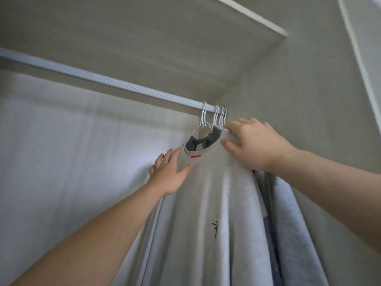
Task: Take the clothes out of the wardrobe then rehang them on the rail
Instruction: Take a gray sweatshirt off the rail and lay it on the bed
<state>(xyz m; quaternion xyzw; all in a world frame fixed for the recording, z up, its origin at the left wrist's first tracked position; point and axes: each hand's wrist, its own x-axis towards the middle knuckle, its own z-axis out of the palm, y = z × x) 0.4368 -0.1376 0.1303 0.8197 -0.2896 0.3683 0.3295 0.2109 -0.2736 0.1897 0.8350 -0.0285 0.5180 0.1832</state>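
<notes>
Shirt [206, 203] hangs on a white hanger [204, 115] at the right end of the rail [103, 79], in front of other clothes [288, 213]. Right hand [253, 145] grips its right shoulder, fingers curled over, thumb beneath. Left hand [169, 172] lies on the left shoulder, fingers straight.

The rail [103, 79] looks like pale metal, finely ribbed, with a dull sheen; the hangers [216, 116] at its right end are thin white wire, smooth-coated. The grey shirt [206, 203] is soft matt cloth, the bluish garment [288, 207] behind it fleecier, and the wardrobe panels [144, 27] are matt with faint wood grain.
</notes>
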